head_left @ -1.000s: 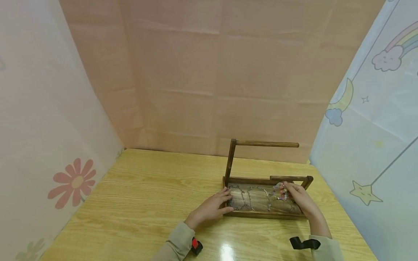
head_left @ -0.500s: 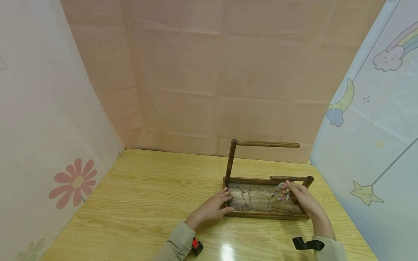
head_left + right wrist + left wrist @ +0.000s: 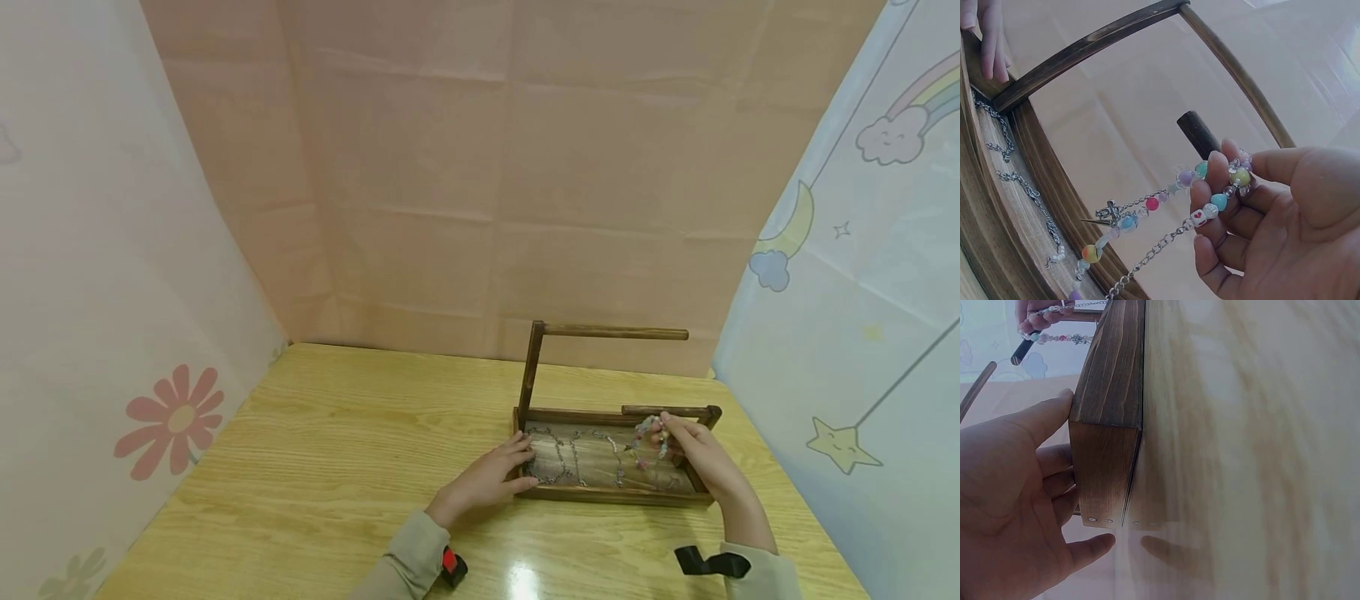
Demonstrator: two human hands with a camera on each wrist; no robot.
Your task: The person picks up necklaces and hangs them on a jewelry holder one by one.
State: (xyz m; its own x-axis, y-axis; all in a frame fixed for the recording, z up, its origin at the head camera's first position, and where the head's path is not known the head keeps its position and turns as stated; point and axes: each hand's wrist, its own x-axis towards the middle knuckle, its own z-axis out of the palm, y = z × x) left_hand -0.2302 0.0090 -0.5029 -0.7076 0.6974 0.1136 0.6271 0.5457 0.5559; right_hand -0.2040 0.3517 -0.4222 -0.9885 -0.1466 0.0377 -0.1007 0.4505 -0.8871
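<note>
My right hand [image 3: 702,452] pinches a beaded bracelet [image 3: 1128,222] between thumb and fingertips. Its colourful beads, silver chain and small cross-shaped charm hang down toward a shallow wooden tray [image 3: 600,495]. Behind the fingers, the short lower bar [image 3: 1199,134] of the tray's rack points out with its free end. My left hand [image 3: 487,475] rests at the tray's left end, fingers laid over the end wall and thumb by the front wall. In the left wrist view its fingertips are partly hidden behind the dark wooden wall [image 3: 1110,369].
Several silver chain bracelets lie spread in the tray, among them a thin chain [image 3: 576,458] near its middle. A taller rack bar [image 3: 615,332] rises on a post [image 3: 531,367] at the left. The pale wooden table [image 3: 360,425] meets a peach backdrop and printed side sheets.
My right hand has shifted slightly right, carrying the bracelet with it closer to the lower bar's free end. The left hand has stayed in place on the tray.
</note>
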